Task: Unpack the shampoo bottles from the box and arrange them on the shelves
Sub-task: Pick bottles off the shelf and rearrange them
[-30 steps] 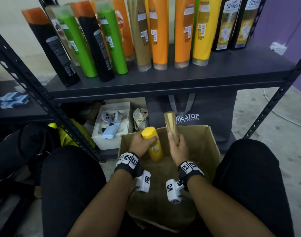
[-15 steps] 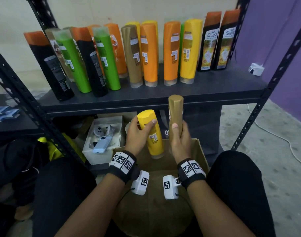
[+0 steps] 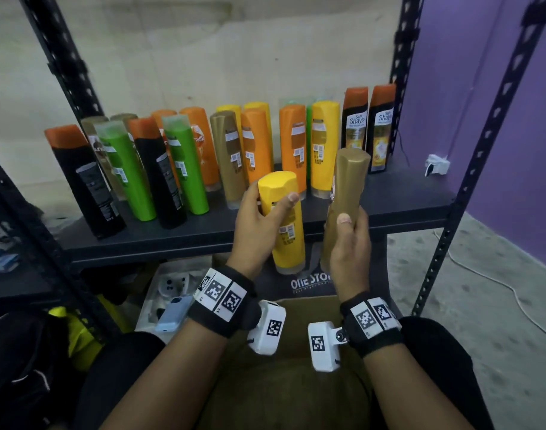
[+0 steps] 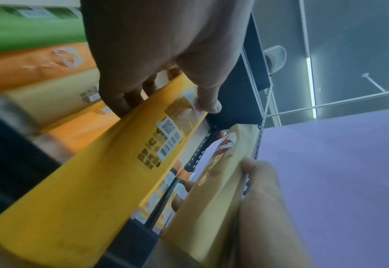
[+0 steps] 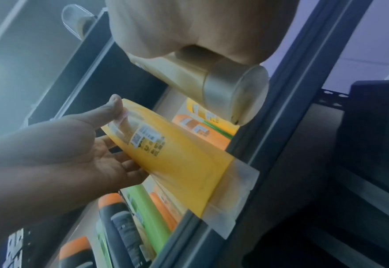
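Two hands each grasping a bottle, yellow plastic and gold plastic, could topple crowded shelf bottles when placing.

Bare shelf lies open at the front right; standing bottles crowd the left and back, and a black upright bounds the right.

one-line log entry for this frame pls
left hand: grips yellow bottle | right hand: grips gold bottle | both bottles upright, off the shelf, in front of its edge | box: below hands
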The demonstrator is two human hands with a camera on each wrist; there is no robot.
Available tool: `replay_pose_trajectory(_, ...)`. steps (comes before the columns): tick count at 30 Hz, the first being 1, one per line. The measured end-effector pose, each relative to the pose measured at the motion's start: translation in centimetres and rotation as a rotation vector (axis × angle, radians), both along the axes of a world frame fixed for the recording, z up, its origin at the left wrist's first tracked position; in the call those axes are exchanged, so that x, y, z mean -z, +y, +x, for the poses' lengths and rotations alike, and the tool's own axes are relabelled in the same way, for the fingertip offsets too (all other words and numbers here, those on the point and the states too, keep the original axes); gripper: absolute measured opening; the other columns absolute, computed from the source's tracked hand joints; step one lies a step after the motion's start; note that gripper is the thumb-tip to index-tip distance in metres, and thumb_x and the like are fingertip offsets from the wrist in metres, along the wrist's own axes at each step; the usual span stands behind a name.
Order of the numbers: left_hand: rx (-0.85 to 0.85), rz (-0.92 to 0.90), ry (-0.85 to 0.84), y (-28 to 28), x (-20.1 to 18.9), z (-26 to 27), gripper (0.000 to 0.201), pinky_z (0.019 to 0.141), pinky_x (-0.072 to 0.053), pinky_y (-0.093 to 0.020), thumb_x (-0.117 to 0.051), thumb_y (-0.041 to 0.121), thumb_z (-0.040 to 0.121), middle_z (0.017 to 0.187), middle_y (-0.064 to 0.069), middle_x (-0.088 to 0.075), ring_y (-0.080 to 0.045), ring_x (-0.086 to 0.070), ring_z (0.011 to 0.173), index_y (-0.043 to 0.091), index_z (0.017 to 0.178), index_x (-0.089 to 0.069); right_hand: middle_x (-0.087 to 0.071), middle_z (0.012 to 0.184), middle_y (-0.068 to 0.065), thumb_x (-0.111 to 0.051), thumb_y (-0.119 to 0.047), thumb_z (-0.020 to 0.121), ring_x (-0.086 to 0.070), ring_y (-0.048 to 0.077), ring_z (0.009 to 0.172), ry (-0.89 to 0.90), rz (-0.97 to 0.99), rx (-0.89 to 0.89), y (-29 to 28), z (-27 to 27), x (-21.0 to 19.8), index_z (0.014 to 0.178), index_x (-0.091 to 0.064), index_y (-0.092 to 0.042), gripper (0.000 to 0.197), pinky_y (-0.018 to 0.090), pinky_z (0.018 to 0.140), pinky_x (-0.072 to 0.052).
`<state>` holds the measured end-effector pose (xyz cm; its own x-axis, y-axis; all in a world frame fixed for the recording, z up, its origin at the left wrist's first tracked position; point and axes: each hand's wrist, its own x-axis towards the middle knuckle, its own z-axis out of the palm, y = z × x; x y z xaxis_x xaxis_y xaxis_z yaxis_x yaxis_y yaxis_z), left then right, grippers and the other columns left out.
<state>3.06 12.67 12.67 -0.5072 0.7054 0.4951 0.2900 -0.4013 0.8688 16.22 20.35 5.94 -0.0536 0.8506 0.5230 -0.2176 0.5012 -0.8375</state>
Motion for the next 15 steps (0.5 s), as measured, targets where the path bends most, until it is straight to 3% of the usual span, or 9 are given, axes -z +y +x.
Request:
replay_pose_trajectory(4, 0.044, 0.071, 0.031, 1.4, -3.1, 0.1, 0.027, 0.088, -0.058, -0.028, -0.074, 0.032, 0.095, 0.111, 0.005, -0.074, -0.009, -0.07, 0.106, 0.026, 0.12, -0.064, -0.064, 0.115, -0.007, -0.043, -0.057, 0.097, -0.062, 0.01, 0.103, 0.017, 0.065, 0.017, 1.4, 0.1, -3.1, 0.131, -0.053, -0.034, 0.042, 0.031, 0.086, -0.051)
replay_pose_trajectory(6, 0.049, 0.107, 0.046, 2.2, -4.4, 0.1, 0.027, 0.086, -0.059, -0.028, -0.073, 0.033, 0.096, 0.109, 0.006, -0.075, -0.009, -0.072, 0.104, 0.025, 0.119, -0.064, -0.064, 0.121, -0.009, -0.046, -0.056, 0.099, -0.062, 0.009, 0.111, 0.014, 0.089, 0.0, 2.3, 0.0, -4.5, 0.133, -0.052, -0.035, 0.04, 0.038, 0.094, -0.053)
replay_pose_trajectory(10, 0.036, 0.156, 0.042, 4.0, -5.9, 0.0, 0.03, 0.087, -0.061, -0.033, -0.075, 0.036, 0.094, 0.106, 0.002, -0.076, -0.013, -0.073, 0.102, 0.022, 0.118, -0.065, -0.059, 0.141, -0.006, -0.052, -0.053, 0.101, -0.055, 0.013, 0.131, -0.018, 0.113, -0.05, 3.9, -0.3, -6.4, 0.149, -0.045, -0.029, 0.054, 0.047, 0.11, -0.047)
replay_pose_trajectory(13, 0.024, 0.152, 0.06, 5.4, -6.3, -0.2, 0.03, 0.082, -0.061, -0.031, -0.077, 0.038, 0.092, 0.104, 0.003, -0.076, -0.011, -0.073, 0.099, 0.024, 0.115, -0.066, -0.051, 0.151, -0.005, -0.056, -0.05, 0.101, -0.048, 0.012, 0.14, -0.028, 0.121, -0.066, 5.0, -0.5, -6.6, 0.155, -0.038, -0.027, 0.062, 0.047, 0.116, -0.041)
replay_pose_trajectory(15, 0.027, 0.139, 0.072, 6.2, -6.4, -0.2, 0.025, 0.079, -0.061, -0.029, -0.077, 0.038, 0.091, 0.102, 0.006, -0.076, -0.009, -0.073, 0.096, 0.029, 0.111, -0.066, -0.048, 0.154, -0.007, -0.058, -0.047, 0.101, -0.045, 0.008, 0.142, -0.04, 0.133, -0.061, 5.7, -0.7, -6.3, 0.155, -0.037, -0.028, 0.061, 0.041, 0.118, -0.04)
